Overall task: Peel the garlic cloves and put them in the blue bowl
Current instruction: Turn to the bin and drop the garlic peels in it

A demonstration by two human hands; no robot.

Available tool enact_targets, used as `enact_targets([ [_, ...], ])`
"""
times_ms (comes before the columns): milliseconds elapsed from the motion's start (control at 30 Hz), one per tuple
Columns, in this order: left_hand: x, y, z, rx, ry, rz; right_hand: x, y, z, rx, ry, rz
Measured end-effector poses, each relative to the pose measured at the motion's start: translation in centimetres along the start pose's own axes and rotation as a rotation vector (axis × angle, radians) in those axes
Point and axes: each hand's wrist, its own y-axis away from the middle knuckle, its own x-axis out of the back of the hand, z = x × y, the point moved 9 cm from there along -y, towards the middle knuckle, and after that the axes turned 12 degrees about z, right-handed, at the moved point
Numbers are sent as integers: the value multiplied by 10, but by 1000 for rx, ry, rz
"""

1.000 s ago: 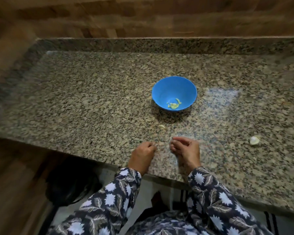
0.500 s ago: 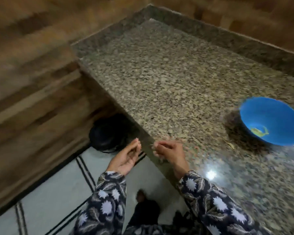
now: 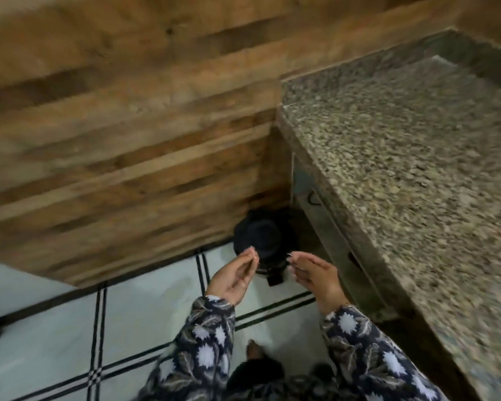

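Blurring: the whole shot is smeared, so small stuff is pretty much unreadable.
Wall [image 3: 128, 125]: wood-look planks fill the top and left, cut off by the frame.
Floor [image 3: 55, 342]: pale tiles with dark double lines, partly hidden by the arms.
Counter [image 3: 417, 169]: speckled granite on the right, running out of frame. Only its left corner and front edge show.
Bin [image 3: 261, 233]: dark round thing on the floor in the corner between wall and counter. It's too dark to be sure what it is, and its near side is hidden behind the fingertips.
Sleeves [image 3: 203, 342]: dark leaf print, both arms reaching forward from the bottom edge.
Left hand [image 3: 235, 273]: held out over the bin, palm turned inward, fingers straight and pressed together. Nothing visible in it.
Right hand [image 3: 313, 276]: out level with the left one with a gap between them, palm inward, fingers nearly straight. There's a pale sliver at the tips, and I can't tell if it's peel or a nail.
Foot [image 3: 253, 350]: just the toes peek out between the sleeves.
Bowl and garlic: outside this view, so I can't tell where they sit.
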Motion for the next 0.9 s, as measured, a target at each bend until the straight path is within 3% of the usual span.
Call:
enact_targets([
  [267,-13,-48,62,-46,-65,24,-41,-30,-1,-99,-11,128],
  [600,-32,-97,106,-47,-142,87,-107,-86,-19,-132,64,76],
  [800,-35,-138,106,16,-129,93,-108,-123,-8,-246,64,113],
  [900,-26,-166,88,35,-239,112,-104,-141,10,-288,159,176],
])
